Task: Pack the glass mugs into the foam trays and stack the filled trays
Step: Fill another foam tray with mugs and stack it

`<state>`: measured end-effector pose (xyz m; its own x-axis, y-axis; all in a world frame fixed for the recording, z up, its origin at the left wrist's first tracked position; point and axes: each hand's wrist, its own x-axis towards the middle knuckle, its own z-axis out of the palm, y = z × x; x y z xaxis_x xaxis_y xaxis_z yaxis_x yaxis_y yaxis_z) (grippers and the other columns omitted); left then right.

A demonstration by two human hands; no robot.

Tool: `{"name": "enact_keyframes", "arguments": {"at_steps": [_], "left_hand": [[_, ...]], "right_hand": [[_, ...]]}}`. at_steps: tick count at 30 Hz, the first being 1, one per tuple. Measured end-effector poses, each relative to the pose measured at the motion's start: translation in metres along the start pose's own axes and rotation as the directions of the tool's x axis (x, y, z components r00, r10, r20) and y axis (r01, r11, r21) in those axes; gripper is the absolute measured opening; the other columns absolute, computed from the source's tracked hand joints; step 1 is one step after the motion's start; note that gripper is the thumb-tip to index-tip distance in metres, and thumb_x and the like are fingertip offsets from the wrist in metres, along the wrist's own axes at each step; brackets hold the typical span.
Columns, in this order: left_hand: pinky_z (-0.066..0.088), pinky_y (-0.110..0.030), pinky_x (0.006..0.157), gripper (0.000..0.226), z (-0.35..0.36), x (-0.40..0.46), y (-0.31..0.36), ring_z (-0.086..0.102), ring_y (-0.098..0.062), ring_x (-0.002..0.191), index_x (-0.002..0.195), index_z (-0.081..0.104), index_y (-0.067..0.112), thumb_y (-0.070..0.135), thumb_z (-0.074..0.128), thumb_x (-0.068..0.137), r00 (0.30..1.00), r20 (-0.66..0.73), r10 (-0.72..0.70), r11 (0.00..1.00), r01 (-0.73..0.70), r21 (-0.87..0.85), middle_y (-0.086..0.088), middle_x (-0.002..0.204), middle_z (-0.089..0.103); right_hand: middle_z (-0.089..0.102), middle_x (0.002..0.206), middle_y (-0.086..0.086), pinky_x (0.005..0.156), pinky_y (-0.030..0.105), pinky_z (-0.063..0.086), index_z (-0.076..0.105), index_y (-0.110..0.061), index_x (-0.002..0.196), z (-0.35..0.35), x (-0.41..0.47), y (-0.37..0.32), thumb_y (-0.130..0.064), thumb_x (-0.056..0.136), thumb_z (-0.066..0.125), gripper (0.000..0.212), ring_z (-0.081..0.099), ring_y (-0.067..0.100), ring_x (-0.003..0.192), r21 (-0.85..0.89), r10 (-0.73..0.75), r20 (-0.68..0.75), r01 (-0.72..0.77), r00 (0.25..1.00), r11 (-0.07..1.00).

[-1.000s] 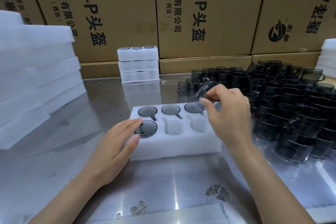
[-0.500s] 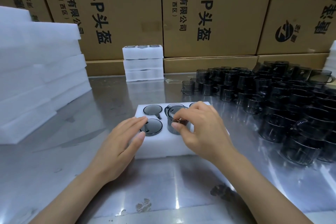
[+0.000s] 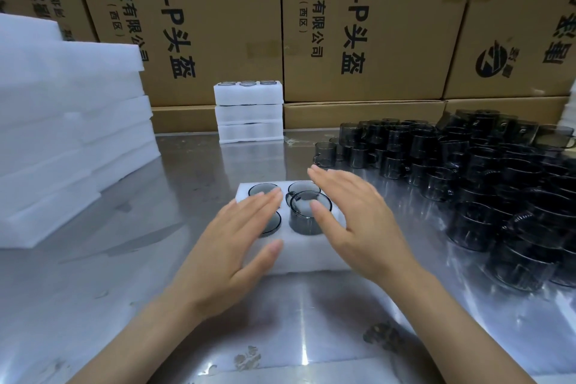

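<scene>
Printed cardboard boxes [image 3: 358, 25] behind steel table [image 3: 93, 274]

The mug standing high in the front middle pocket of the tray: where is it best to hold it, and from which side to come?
Probably from above, pinching the open rim of the protruding mug. It stands upright, well above the foam tray, so rim and upper wall are free, while foam encloses its base.
</scene>
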<state>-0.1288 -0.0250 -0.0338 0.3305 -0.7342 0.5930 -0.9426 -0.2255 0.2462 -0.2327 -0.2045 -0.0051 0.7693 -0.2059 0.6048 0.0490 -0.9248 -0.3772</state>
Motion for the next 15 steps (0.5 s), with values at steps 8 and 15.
{"name": "enact_keyframes", "arguments": {"at_steps": [8, 15], "left_hand": [[0.025, -0.030, 0.108, 0.048, 0.009, 0.013, 0.005, 0.049, -0.006, 0.125, 0.124, 0.063, 0.026, 0.047, 0.033, 0.091, 0.999, 0.037, 0.009, 0.995, -0.013, 0.096, 0.013, 0.131, 0.057], [0.044, -0.038, 0.096, 0.034, 0.013, 0.029, 0.016, 0.069, -0.016, 0.088, 0.079, 0.075, 0.020, 0.035, 0.045, 0.085, 0.991, -0.097, 0.091, 0.956, -0.060, 0.286, 0.008, 0.083, 0.073]], "right_hand": [[0.018, 0.156, -0.018, 0.116, 0.035, 0.002, 0.028, -0.031, 0.147, 0.012, -0.001, 0.003, -0.036, 0.101, 0.019, 0.047, 0.012, 0.003, 0.143, -0.202, 0.106, 0.382, -0.029, 0.918, 0.979], [0.018, 0.155, -0.019, 0.115, 0.035, 0.002, 0.030, -0.033, 0.146, 0.012, -0.004, 0.007, -0.038, 0.102, 0.019, 0.046, 0.013, 0.003, 0.143, -0.196, 0.097, 0.383, -0.022, 0.919, 0.980]]}}
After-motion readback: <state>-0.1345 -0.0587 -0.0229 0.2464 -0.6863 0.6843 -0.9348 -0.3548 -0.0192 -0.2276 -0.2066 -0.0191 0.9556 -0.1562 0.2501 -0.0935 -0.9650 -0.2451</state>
